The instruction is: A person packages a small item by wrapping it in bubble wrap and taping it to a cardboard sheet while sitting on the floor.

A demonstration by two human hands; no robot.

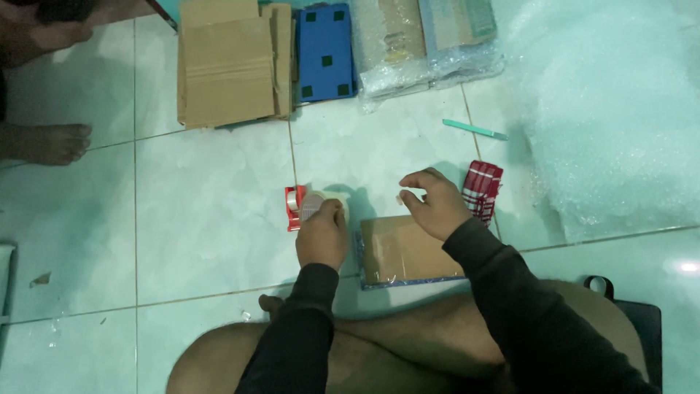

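My left hand (321, 235) grips a roll of clear tape in a red dispenser (297, 205) on the tiled floor. My right hand (436, 203) hovers to the right, fingers pinched on what looks like the pulled end of the tape. Between and below the hands lies a flat cardboard-covered parcel (402, 250) wrapped in clear film with a blue edge, just in front of my crossed legs.
A red-and-white checked cloth (482, 188) lies right of my right hand. Folded cardboard (227, 66), a blue box (324, 51) and bubble-wrapped parcels (426, 51) sit at the back. A green cutter (475, 130) and a bubble wrap sheet (620, 124) lie right. Another person's foot (47, 142) is at left.
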